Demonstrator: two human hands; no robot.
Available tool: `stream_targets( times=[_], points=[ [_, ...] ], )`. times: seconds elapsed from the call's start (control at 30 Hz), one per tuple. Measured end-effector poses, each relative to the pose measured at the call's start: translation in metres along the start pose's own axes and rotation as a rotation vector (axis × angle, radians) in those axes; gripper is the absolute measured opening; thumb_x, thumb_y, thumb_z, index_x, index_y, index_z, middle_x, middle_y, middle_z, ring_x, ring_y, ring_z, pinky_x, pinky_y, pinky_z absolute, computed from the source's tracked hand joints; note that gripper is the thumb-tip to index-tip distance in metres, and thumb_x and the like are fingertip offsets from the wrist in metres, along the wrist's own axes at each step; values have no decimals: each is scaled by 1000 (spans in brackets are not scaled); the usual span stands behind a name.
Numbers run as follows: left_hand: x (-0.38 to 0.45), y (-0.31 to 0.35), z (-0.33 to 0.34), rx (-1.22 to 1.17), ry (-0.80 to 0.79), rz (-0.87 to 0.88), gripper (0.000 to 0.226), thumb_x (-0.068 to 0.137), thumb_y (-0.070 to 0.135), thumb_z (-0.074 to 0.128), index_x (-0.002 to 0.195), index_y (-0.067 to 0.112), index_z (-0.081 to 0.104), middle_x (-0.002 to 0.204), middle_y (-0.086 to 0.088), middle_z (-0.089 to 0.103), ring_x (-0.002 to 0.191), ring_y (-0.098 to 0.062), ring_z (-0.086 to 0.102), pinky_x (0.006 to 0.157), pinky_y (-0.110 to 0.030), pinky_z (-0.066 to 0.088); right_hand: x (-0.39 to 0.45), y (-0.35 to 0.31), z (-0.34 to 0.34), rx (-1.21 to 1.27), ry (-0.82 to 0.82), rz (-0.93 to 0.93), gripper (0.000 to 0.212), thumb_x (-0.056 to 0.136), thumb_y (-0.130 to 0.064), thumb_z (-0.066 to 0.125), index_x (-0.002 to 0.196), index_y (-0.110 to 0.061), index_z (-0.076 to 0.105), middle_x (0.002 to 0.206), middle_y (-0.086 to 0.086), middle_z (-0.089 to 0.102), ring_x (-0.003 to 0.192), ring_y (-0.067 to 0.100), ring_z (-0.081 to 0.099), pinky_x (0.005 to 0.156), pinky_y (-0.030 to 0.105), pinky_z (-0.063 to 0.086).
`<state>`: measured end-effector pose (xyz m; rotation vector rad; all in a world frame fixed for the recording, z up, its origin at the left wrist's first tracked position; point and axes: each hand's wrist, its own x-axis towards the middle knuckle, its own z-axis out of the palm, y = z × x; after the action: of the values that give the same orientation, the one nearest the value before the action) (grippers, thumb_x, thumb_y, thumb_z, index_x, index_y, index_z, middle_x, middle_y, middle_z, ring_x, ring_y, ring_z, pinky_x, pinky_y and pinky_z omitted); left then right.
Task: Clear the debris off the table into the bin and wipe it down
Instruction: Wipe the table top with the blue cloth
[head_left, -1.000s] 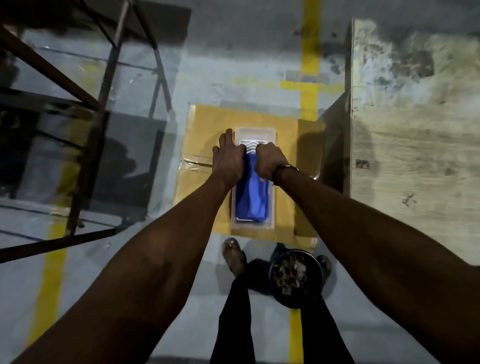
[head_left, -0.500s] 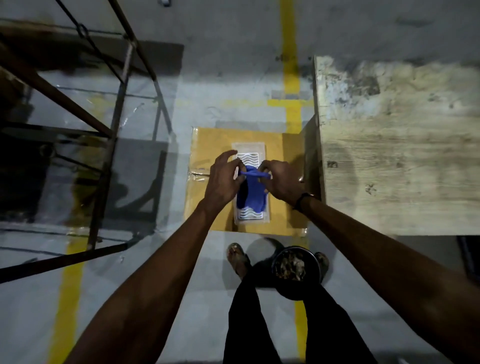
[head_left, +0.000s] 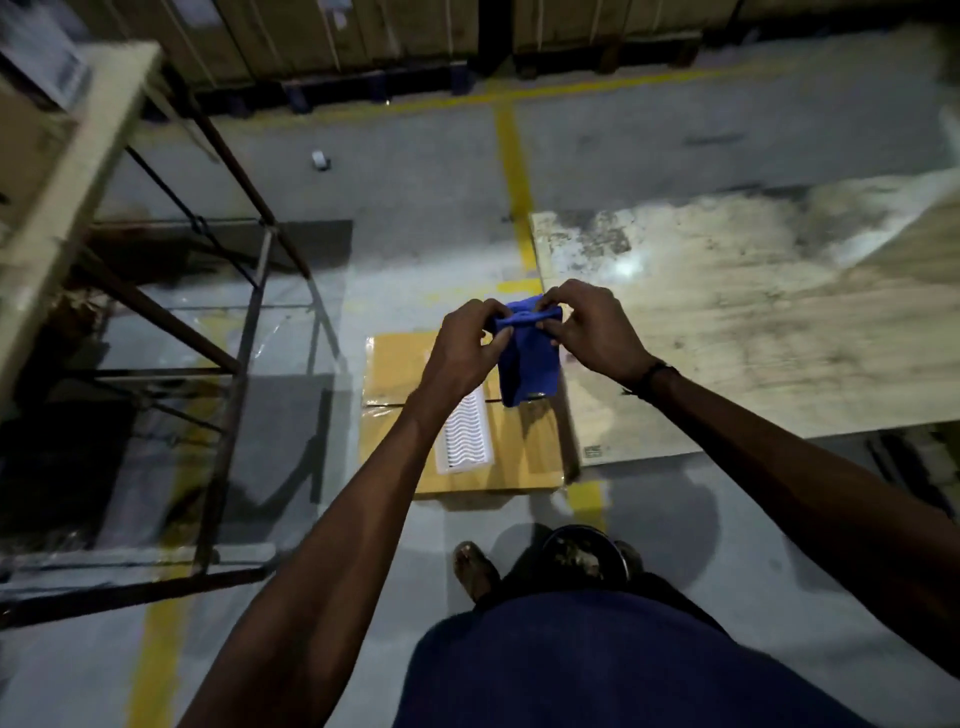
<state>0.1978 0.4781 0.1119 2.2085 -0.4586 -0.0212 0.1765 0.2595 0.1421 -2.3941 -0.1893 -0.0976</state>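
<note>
A blue cloth (head_left: 530, 358) hangs in the air, pinched at its top edge by my left hand (head_left: 467, 340) and my right hand (head_left: 592, 327). Below it a white wavy-patterned tray (head_left: 465, 436) lies on a yellow cardboard box (head_left: 524, 462) on the floor. The worn wooden table (head_left: 753, 322) stretches to the right, its top stained and dusty. A dark round bin (head_left: 584, 556) holding debris stands on the floor near my feet.
A rusty metal rack frame (head_left: 228, 364) stands at the left with plastic sheeting at its base. Yellow floor lines (head_left: 514, 176) cross the grey concrete. Stacked cartons on pallets (head_left: 363, 36) line the far wall. A small white object (head_left: 321, 160) lies on the floor.
Both hands lifted the blue cloth out of the white tray and raised it into the air. My view tilted up, showing more of the floor and far wall.
</note>
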Motion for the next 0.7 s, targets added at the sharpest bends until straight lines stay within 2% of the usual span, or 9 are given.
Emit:
stream_targets(
  times=[0.17,0.27,0.37,0.43,0.57,0.7],
  points=[
    [20,56,30,95,-73,53,28,86,29,75,108,12,72,93,-8,66,83,-26,65,79,-44,54,-15,35,-72,30,3,33,18,86,-18,71,92,-34,68,87,-10,72,65,14,71,75,48,59],
    [32,85,55,207,-116,71,23,87,30,78,102,14,70,91,-4,59,85,-26,61,73,-42,48,-27,62,-116,33,-14,46,10,84,-26,67,91,-33,67,78,-8,74,60,7,70,72,43,60],
    [41,103,83,308,-109,52,21,90,32,80,100,15,72,96,-3,52,92,-22,50,71,-35,33,-36,90,-150,26,8,36,14,82,-28,62,94,-32,70,83,-8,74,65,9,68,71,40,58],
    [45,111,101,298,-119,30,22,92,33,79,100,14,72,100,-7,52,93,-22,48,73,-34,30,-42,112,-170,26,34,18,18,81,-30,60,96,-31,71,89,-7,75,74,17,67,74,40,56],
    [42,128,126,177,-132,-25,14,95,18,75,100,9,66,98,-7,68,90,-27,64,76,-34,44,-54,153,-199,103,69,-21,8,92,-24,67,97,-29,71,97,-7,75,91,16,62,76,35,46],
    [30,146,142,4,-64,-147,10,98,16,72,103,13,63,94,-4,71,81,-15,67,70,-26,46,-71,180,-217,265,30,-6,6,100,-14,68,100,-20,69,100,-8,72,93,9,64,81,28,51]
  ],
)
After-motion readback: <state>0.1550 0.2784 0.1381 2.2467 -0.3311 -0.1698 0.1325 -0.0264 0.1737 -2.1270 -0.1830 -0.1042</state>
